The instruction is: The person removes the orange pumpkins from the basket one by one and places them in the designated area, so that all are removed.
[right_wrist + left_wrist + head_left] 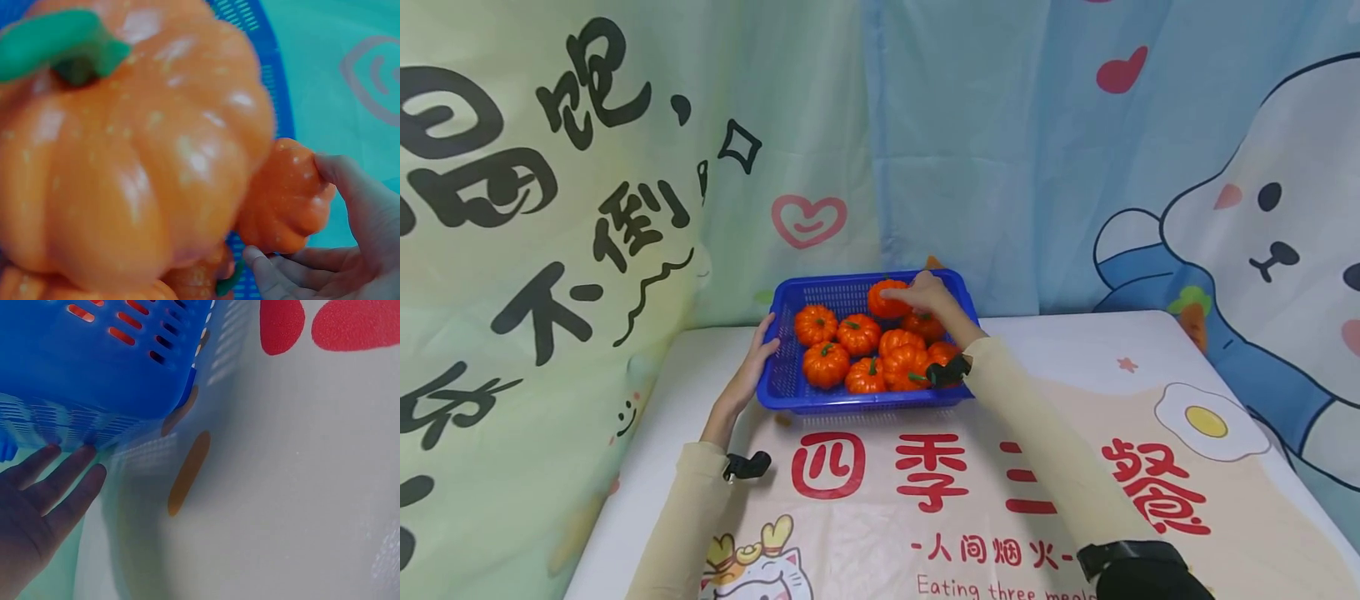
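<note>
a blue basket [865,402] sits on the tabletop [1030,342], close to a hanging cloth [955,167]. orange toy pumpkins [826,365] with green stems are inside it. the right hand [928,296] is over the back of the basket, and its fingers pinch one pumpkin [886,298] there, a bit right of the middle. it is hard to tell if that pumpkin touches the ones below. the left hand [752,367] is at the basket's left side. its fingers are straight and apart, with the tips on the side wall. big red writing [932,473] is in front of the basket.
</note>
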A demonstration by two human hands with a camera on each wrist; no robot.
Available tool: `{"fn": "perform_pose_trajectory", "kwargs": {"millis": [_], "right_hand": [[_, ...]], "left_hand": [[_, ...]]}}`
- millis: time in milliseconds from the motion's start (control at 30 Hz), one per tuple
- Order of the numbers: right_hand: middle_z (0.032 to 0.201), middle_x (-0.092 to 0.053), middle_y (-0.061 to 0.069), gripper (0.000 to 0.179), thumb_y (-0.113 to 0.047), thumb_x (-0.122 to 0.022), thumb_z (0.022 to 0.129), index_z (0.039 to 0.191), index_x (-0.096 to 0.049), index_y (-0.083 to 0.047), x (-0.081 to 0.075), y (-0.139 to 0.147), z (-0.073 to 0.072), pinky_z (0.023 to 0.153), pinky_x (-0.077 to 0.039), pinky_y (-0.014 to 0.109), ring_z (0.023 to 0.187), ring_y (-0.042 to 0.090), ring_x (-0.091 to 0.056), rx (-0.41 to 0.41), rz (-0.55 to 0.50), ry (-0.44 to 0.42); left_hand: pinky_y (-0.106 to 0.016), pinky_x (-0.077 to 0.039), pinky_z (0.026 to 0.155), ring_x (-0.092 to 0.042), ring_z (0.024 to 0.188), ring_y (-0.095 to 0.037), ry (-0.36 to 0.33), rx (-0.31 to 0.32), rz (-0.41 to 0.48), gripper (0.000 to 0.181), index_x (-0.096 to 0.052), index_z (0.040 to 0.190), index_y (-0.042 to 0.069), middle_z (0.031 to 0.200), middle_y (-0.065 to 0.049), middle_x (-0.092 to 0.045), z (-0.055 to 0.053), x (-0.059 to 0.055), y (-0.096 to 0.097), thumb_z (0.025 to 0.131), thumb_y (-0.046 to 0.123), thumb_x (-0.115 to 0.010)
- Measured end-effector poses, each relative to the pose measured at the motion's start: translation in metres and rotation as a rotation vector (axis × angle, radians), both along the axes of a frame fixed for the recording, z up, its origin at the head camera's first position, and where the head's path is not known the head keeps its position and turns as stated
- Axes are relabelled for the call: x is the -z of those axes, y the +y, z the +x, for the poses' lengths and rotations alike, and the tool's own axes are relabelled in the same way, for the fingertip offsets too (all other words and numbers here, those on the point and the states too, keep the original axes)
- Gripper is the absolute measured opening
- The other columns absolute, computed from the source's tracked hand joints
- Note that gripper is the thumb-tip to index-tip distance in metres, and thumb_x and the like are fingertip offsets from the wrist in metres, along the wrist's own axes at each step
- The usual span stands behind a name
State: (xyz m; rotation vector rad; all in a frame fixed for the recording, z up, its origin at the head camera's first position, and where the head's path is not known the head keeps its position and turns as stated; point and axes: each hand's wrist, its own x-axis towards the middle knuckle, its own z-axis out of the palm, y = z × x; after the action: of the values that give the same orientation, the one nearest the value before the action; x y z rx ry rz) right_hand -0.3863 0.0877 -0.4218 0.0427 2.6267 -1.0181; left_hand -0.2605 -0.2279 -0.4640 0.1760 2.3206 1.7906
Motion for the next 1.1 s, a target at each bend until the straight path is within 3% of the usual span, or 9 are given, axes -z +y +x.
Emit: {"fn": "perform_pose_trajectory", "kwargs": {"millis": [100,300,433,533,700,900,1100], "right_hand": [[0.051,-0.024,-0.007,0.063,-0.060,-0.070,0.078,0.062,-0.027,-0.016,-0.008,0.005,0.007,0.046,-0.029,0.026,0.045,0.014,-0.037,0.003,-0.060,0.024],[0.054,-0.036,-0.006,0.056,-0.060,-0.070,0.078,0.067,-0.041,-0.014,-0.017,0.015,0.021,0.053,-0.038,0.029,0.061,0.022,-0.055,-0.048,-0.104,0.089],[0.078,-0.059,0.003,0.056,-0.059,-0.067,0.081,0.101,-0.062,-0.007,-0.016,0.024,0.034,0.074,-0.052,0.039,0.087,0.032,-0.062,-0.097,-0.115,0.126],[0.107,-0.065,0.013,0.070,-0.057,-0.066,0.083,0.125,-0.059,-0.002,-0.017,0.030,0.044,0.089,-0.052,0.046,0.102,0.034,-0.061,-0.119,-0.125,0.135],[0.137,-0.055,0.016,0.080,-0.059,-0.066,0.083,0.138,-0.050,-0.002,-0.019,0.038,0.060,0.102,-0.048,0.046,0.121,0.031,-0.055,-0.131,-0.118,0.145],[0.142,-0.052,0.016,0.080,-0.057,-0.066,0.084,0.142,-0.046,-0.006,-0.022,0.046,0.084,0.105,-0.045,0.050,0.128,0.033,-0.050,-0.143,-0.143,0.148],[0.139,-0.054,0.015,0.074,-0.051,-0.068,0.085,0.141,-0.046,-0.009,-0.019,0.058,0.105,0.098,-0.051,0.046,0.117,0.032,-0.057,-0.143,-0.191,0.173]], "left_hand": [[-0.063,-0.005,0.119,-0.001,0.150,-0.041,-0.004,0.004,-0.005,0.063,0.001,0.157,0.021,0.164,-0.014,0.008,-0.001,-0.001,0.000,0.103,0.029,-0.028],[-0.063,-0.003,0.119,0.001,0.151,-0.039,-0.003,-0.006,0.000,0.062,0.000,0.157,0.021,0.164,-0.012,0.008,-0.002,-0.003,0.000,0.103,0.029,-0.028],[-0.064,-0.002,0.119,0.001,0.151,-0.039,0.003,-0.006,0.004,0.062,0.000,0.157,0.021,0.165,-0.012,0.008,-0.001,-0.003,0.000,0.103,0.029,-0.029],[-0.063,-0.001,0.119,0.002,0.151,-0.038,0.002,0.003,0.011,0.062,0.001,0.157,0.022,0.165,-0.011,0.008,0.000,-0.003,0.000,0.103,0.029,-0.029],[-0.061,-0.001,0.120,0.003,0.151,-0.037,-0.002,0.011,0.032,0.063,0.004,0.157,0.022,0.165,-0.010,0.009,0.002,-0.003,0.000,0.104,0.029,-0.029],[-0.061,-0.001,0.120,0.003,0.151,-0.037,-0.012,0.008,0.042,0.064,0.005,0.157,0.022,0.165,-0.010,0.009,0.002,-0.001,0.001,0.103,0.029,-0.029],[-0.060,0.000,0.120,0.004,0.151,-0.036,-0.013,0.012,0.047,0.064,0.005,0.157,0.022,0.165,-0.009,0.010,0.001,0.000,0.002,0.103,0.028,-0.029]]}}
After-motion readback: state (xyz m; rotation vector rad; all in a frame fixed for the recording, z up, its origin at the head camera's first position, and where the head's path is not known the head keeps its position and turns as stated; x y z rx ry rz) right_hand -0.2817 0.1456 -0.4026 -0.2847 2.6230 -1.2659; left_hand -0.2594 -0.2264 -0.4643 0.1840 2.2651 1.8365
